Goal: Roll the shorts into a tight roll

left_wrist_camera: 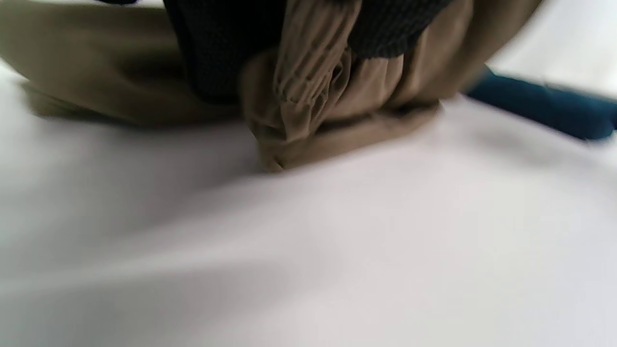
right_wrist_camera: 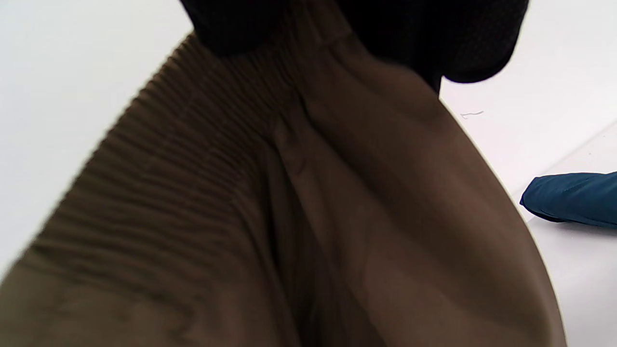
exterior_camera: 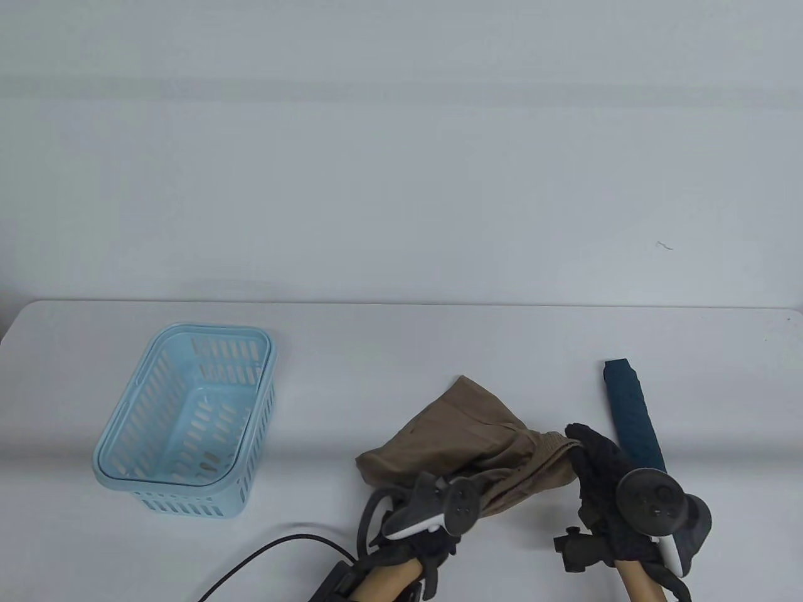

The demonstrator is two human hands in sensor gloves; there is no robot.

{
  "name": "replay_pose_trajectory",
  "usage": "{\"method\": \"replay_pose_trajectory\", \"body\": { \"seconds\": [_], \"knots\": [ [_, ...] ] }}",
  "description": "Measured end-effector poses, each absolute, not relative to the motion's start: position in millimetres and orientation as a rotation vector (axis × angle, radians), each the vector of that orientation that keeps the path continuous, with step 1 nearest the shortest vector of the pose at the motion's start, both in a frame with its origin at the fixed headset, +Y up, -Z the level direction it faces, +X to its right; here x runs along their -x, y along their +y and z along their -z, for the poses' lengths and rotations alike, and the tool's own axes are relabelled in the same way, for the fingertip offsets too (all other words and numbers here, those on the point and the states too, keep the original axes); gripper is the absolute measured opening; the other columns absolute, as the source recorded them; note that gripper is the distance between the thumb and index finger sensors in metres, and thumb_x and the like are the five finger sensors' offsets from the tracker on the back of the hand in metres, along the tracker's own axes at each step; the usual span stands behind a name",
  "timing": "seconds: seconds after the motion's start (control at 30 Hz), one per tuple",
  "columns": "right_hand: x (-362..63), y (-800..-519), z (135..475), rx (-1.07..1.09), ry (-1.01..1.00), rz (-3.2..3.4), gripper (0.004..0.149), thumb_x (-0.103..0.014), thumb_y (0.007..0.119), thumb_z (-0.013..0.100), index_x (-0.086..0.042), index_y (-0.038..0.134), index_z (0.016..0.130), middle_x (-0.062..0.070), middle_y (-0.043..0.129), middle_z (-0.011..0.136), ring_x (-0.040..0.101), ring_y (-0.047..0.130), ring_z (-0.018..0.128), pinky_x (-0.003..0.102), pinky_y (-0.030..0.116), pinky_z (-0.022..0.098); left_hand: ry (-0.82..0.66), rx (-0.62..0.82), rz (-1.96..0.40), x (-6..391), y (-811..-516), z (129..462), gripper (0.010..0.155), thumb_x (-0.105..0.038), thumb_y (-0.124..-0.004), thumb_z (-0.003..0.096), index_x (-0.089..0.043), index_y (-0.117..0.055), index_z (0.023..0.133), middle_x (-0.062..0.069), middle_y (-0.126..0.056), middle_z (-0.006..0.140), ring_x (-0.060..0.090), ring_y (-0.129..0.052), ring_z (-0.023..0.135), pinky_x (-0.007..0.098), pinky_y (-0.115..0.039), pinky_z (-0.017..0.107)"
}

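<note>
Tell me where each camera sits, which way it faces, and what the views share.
Table view: from above and in front, looking down at the table, blue basket, tan shorts, left hand and right hand.
Left wrist view: low over the table, gloved fingers gripping the shorts' waistband.
Right wrist view: close behind the raised shorts, gloved fingers at top.
Shared: all three show the shorts and the dark blue roll.
</note>
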State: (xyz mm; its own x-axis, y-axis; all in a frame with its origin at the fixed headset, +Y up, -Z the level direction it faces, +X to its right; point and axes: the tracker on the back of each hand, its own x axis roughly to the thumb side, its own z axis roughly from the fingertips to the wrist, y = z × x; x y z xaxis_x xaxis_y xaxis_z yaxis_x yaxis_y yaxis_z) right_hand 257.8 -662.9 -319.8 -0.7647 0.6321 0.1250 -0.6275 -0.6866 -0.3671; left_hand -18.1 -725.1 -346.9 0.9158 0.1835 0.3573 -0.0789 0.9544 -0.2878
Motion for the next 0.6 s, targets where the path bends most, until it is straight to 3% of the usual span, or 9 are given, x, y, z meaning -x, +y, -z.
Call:
{"method": "replay_pose_trajectory", "body": {
  "seconds": [0.17, 0.27, 0.43, 0.6],
  "knots": [
    [-256.8, -637.7, 323.2, -0.047, -0.391, -2.383, 0.044, -0.031, 0.063, 0.052, -0.018, 0.070, 0.093, 0.010, 0.082, 0.090, 0.039, 0.080, 0.085, 0.061, 0.060, 0.066, -0.324, 0.145, -0.328, 75.6, -648.6, 364.0, 0.051, -0.036, -0.073, 0.0528, -0.013, -0.073, 0.098, 0.019, -0.077, 0.103, 0.044, -0.083, 0.091, 0.074, -0.046, 0.067],
    [-258.8, -593.4, 321.3, -0.128, -0.382, -2.346, 0.044, -0.030, 0.063, 0.052, -0.018, 0.071, 0.093, 0.018, 0.073, 0.103, 0.049, 0.075, 0.091, 0.063, 0.060, 0.066, -0.370, 0.065, -0.466, 97.0, -588.4, 359.1, 0.050, -0.037, -0.075, 0.0521, -0.015, -0.075, 0.097, 0.018, -0.078, 0.104, 0.044, -0.083, 0.092, 0.074, -0.046, 0.068],
    [-262.1, -515.3, 307.5, -0.305, -0.417, -2.273, 0.044, -0.030, 0.065, 0.052, -0.015, 0.071, 0.093, 0.014, 0.086, 0.089, 0.035, 0.094, 0.073, 0.054, 0.072, 0.060, -0.512, -0.024, -0.548, 116.2, -508.9, 338.7, 0.049, -0.036, -0.075, 0.0522, -0.015, -0.076, 0.096, 0.017, -0.088, 0.096, 0.035, -0.097, 0.081, 0.067, -0.057, 0.069],
    [-269.3, -443.1, 284.6, -0.496, -0.450, -2.187, 0.046, -0.031, 0.066, 0.052, -0.013, 0.069, 0.095, 0.012, 0.090, 0.080, 0.024, 0.098, 0.056, 0.047, 0.076, 0.054, -0.676, -0.138, -0.670, 136.9, -438.1, 304.9, 0.049, -0.041, -0.075, 0.0520, -0.015, -0.078, 0.094, 0.009, -0.100, 0.080, 0.022, -0.106, 0.060, 0.058, -0.070, 0.066]
  ]
}}
